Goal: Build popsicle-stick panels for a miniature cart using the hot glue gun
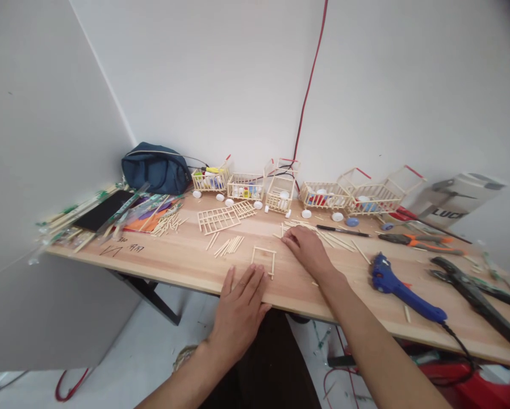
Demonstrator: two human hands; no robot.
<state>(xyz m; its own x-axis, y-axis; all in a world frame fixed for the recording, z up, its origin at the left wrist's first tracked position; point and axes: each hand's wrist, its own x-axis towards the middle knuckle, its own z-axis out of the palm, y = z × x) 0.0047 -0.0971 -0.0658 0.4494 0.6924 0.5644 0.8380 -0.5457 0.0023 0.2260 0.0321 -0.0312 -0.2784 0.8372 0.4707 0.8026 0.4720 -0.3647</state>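
Note:
My left hand (244, 304) lies flat at the table's front edge, fingers stretched out. Its fingertips touch the near side of a small square frame (264, 250) of thin wooden sticks and hide part of it. Farther right and back, my right hand (304, 244) is closed in a pinch above the tabletop. A short wooden stick (277, 236) pokes out at its fingertips. Just behind that hand lies a spread of longer loose sticks (338, 241). A small bunch of cut sticks (229, 246) and two slatted stick panels (218, 220) lie left of the frame.
Several miniature stick shopping carts (323, 196) with white or blue wheels line the wall. A blue glue gun (402, 292), orange-handled pliers (417, 243) and black cutters (472, 289) lie at right. A blue bag (157, 170) and a black panel (104, 210) are at left.

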